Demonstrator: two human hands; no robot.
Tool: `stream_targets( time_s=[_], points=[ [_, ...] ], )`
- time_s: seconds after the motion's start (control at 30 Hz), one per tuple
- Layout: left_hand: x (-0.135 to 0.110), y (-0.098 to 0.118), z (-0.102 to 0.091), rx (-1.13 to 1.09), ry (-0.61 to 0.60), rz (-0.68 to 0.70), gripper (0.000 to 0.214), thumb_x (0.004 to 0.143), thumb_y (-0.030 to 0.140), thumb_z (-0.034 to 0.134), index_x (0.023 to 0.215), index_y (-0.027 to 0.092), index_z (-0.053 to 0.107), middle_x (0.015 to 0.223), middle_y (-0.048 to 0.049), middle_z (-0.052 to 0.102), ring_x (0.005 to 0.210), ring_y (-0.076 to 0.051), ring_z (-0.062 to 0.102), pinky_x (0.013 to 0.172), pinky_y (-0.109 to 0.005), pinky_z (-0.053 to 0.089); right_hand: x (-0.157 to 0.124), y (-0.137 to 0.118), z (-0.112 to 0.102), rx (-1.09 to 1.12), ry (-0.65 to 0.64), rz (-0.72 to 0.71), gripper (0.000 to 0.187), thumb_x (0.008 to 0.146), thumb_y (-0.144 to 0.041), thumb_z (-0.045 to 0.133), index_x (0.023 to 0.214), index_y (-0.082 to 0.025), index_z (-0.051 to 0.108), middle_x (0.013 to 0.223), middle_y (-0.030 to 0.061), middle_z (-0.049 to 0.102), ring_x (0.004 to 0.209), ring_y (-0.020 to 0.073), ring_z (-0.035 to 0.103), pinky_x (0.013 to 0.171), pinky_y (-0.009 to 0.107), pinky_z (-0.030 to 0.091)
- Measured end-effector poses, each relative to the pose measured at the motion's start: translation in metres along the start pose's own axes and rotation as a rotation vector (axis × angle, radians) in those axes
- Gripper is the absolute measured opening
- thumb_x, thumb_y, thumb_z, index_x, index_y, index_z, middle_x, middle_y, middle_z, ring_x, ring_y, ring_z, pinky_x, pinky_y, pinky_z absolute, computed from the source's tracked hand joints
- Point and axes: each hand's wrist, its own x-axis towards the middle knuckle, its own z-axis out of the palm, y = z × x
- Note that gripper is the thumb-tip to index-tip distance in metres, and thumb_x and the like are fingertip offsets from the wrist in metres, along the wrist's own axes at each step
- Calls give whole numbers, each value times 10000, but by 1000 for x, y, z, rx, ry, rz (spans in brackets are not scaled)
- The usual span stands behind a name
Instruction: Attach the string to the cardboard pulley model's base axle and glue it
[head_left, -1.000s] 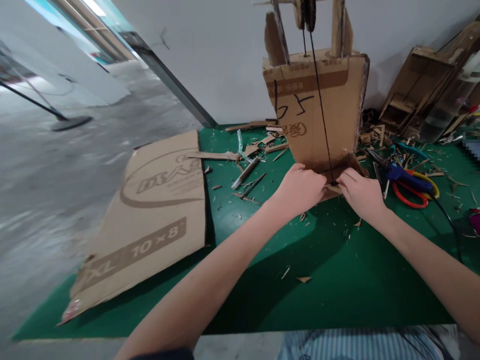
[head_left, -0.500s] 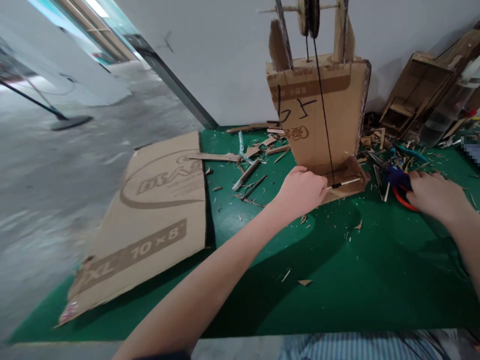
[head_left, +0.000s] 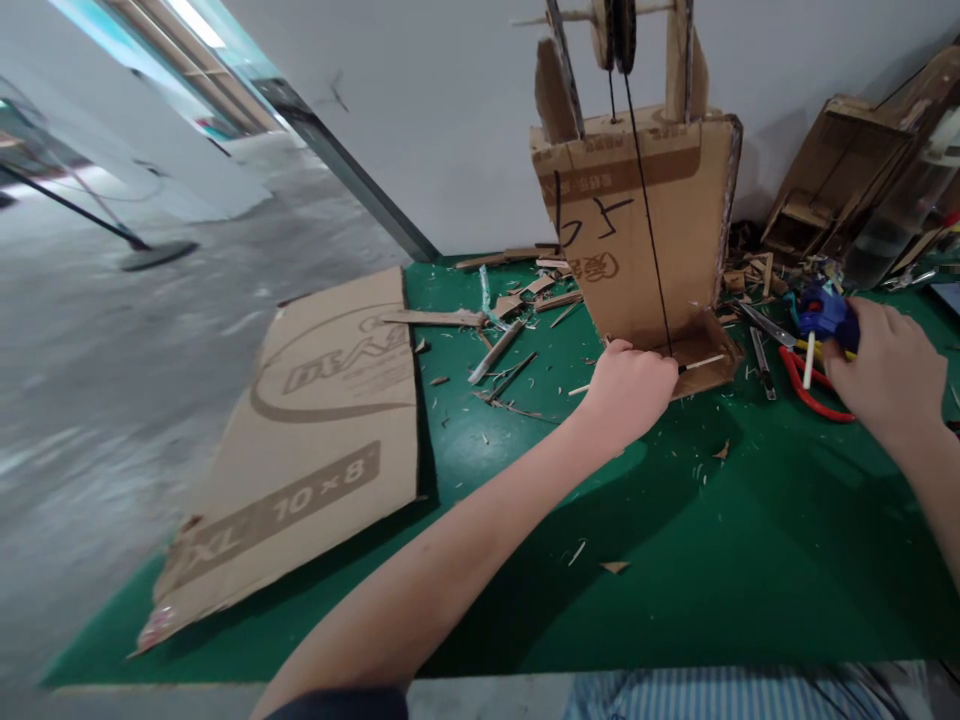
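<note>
My left hand [head_left: 634,390] is closed around a thin wooden stick [head_left: 705,362], whose ends poke out on both sides. A black string [head_left: 654,230] runs down to the stick from cardboard pulley wheels [head_left: 615,35] atop an upright cardboard stand [head_left: 637,225]. The stick lies over the small cardboard tray [head_left: 709,380] at the stand's foot. On the right, my right hand [head_left: 889,370] is closed on a blue hot glue gun [head_left: 821,310] with a white stick protruding from it. Just below lie red-handled pliers [head_left: 806,395], partly hidden by the hand.
A large flat cardboard sheet [head_left: 315,430] covers the left of the green table [head_left: 675,590]. Cardboard and wood scraps [head_left: 525,295] lie around the stand. A cutter knife [head_left: 763,365], another cardboard build [head_left: 832,170] and a clear bottle [head_left: 900,210] are at the right.
My right hand has raised and turned the blue glue gun, bringing its white stick into view and uncovering more of the red pliers. My left hand has shifted slightly right along the stick.
</note>
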Motion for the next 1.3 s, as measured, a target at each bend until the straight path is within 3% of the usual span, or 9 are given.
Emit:
stream_targets(
  time_s=[0.1, 0.27, 0.37, 0.57, 0.7, 0.8, 0.9, 1.0, 1.3],
  points=[
    [0, 0, 2, 0, 9, 4, 278, 919, 185, 462, 789, 148, 705, 784, -91, 753, 742, -244, 707, 749, -388, 486, -4, -2, 0, 148, 73, -87, 456, 869, -311, 508, 1284, -127, 547, 1135, 210, 663, 1051, 314, 599, 738, 389, 458],
    [-2, 0, 4, 25, 27, 31, 266, 914, 162, 455, 810, 141, 699, 777, -82, 750, 751, -229, 709, 751, -372, 489, -13, -3, 1, 316, 11, -165, 514, 850, -338, 484, 1318, -125, 514, 1165, 208, 661, 1032, 301, 639, 818, 377, 486],
    [-1, -2, 4, 34, 18, 52, 265, 937, 168, 439, 839, 134, 683, 791, -85, 751, 773, -237, 714, 789, -386, 491, -18, -3, 9, 343, -53, -200, 516, 793, -332, 531, 1278, -157, 548, 1060, 178, 700, 928, 300, 672, 781, 381, 498],
    [-3, -10, -6, 27, -82, 35, 247, 946, 293, 509, 855, 132, 672, 868, -94, 754, 855, -252, 711, 887, -402, 472, -29, -8, 32, 553, 104, -402, 448, 755, -322, 613, 1184, -199, 580, 850, 72, 715, 653, 236, 670, 611, 330, 510],
    [-8, -17, -19, 18, -135, -3, 256, 935, 285, 483, 846, 136, 671, 849, -92, 741, 832, -240, 695, 790, -360, 478, -35, -16, 31, 647, 48, -475, 361, 765, -298, 623, 1115, -229, 571, 737, 20, 687, 554, 189, 630, 560, 294, 486],
    [-11, -23, -26, -7, -155, 18, 301, 933, 208, 410, 824, 146, 684, 837, -86, 736, 801, -216, 672, 751, -344, 464, -38, -21, 26, 706, -8, -636, 276, 818, -314, 570, 1074, -217, 543, 703, 10, 669, 532, 167, 612, 528, 273, 449],
    [-12, -27, -26, -22, -149, 78, 323, 925, 160, 391, 809, 153, 693, 822, -68, 735, 782, -198, 652, 779, -350, 454, -39, -25, 24, 680, -42, -795, 258, 832, -309, 557, 1059, -189, 525, 774, 37, 692, 610, 173, 646, 534, 265, 428],
    [-11, -27, -24, -1, -147, 67, 341, 935, 160, 380, 819, 142, 701, 801, -72, 732, 772, -196, 648, 780, -352, 449, -41, -27, 26, 590, -80, -865, 261, 804, -279, 571, 1036, -167, 526, 777, 41, 692, 620, 180, 645, 524, 269, 397],
    [-11, -23, -22, 1, -133, 21, 314, 928, 167, 405, 816, 130, 697, 786, -90, 723, 762, -214, 665, 757, -357, 465, -44, -27, 33, 484, -96, -843, 190, 795, -270, 566, 941, -156, 522, 674, 18, 622, 553, 164, 577, 494, 269, 312]
  ],
)
